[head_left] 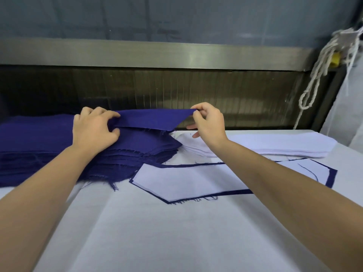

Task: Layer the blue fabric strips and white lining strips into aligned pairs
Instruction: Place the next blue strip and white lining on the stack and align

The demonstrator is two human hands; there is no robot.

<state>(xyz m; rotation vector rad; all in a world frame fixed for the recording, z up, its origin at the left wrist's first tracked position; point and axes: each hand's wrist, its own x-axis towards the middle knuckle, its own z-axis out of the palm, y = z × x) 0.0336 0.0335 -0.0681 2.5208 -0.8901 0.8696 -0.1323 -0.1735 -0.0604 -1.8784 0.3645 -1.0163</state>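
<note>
Head view: the left hand [94,128] and right hand [208,122] each pinch 1 blue strip [151,119], lifting it off the blue stack [49,146]. 1 finished pair [196,181] lies nearby, the white lining stack [275,145] beyond. Next, probably, laying it flat for lining.

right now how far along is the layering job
Done: one pair, white over blue, lies on the table. In hand: left hand and right hand pinch the top strip, lifted off the blue stack. Left: that thick stack and the white stack.
</note>
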